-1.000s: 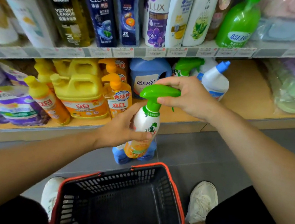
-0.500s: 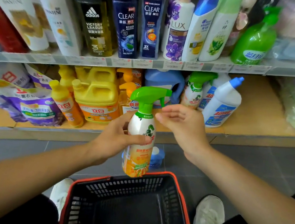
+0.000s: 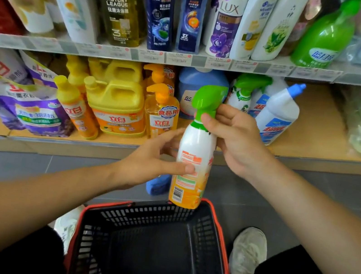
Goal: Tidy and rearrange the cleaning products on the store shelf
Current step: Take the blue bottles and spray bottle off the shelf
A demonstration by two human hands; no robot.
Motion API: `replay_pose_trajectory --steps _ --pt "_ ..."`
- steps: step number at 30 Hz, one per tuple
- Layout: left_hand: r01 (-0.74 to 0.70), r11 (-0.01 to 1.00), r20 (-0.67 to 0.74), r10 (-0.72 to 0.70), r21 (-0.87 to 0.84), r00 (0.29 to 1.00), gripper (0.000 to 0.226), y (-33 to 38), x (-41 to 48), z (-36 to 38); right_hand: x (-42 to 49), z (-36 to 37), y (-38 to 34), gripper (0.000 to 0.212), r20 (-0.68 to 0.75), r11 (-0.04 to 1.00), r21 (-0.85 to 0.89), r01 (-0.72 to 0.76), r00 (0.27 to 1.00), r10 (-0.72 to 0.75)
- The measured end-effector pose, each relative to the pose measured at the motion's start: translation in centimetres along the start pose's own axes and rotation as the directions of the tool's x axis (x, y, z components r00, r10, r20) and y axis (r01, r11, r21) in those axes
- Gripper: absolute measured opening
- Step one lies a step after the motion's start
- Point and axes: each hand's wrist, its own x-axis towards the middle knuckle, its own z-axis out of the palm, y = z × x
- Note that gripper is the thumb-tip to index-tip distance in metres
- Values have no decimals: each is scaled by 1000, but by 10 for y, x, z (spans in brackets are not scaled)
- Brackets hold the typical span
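Right hand fingers were clamped round the spray bottle neck, left hand pinching its label, upright before the lower shelf front edge, over the basket: a mid-carry, likely needing a slot beside its shelved twin.

Upper shelf: "adidas VICTORY LEAGUE" and "3" on the dark bottle; "CLEAR" on the left navy bottle; "CLEAR" and "3X" on the right navy bottle; "LUX" on the white-and-purple bottle. Lower shelf: "立白" on the yellow jug; "食品用" on the orange pump bottle. Back label of the spray bottle: barcode, print illegible.
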Motion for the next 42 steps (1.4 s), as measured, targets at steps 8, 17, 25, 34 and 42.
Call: replay_pose_trajectory --steps 8,17,25,34,42 --pt "81 987 38 -76 -142 996 50 9 1 6 3 -1 -6 15 -6 996 89 -7 1000 7" --pt "47 990 -215 -16 136 976 64 7 -2 21 -3 9 7 9 -307 999 29 -40 950 47" --pt "155 978 40 -150 -137 988 49 20 -6 19 -4 2 -7 46 40 948 218 -234 972 231" --pt "299 859 274 -195 -415 942 65 22 -9 6 -5 -5 -12 40 292 879 339 -336 926 241" --pt "305 856 286 -195 -416 938 73 22 -6 4 -3 0 -8 38 283 845 402 -351 926 250"
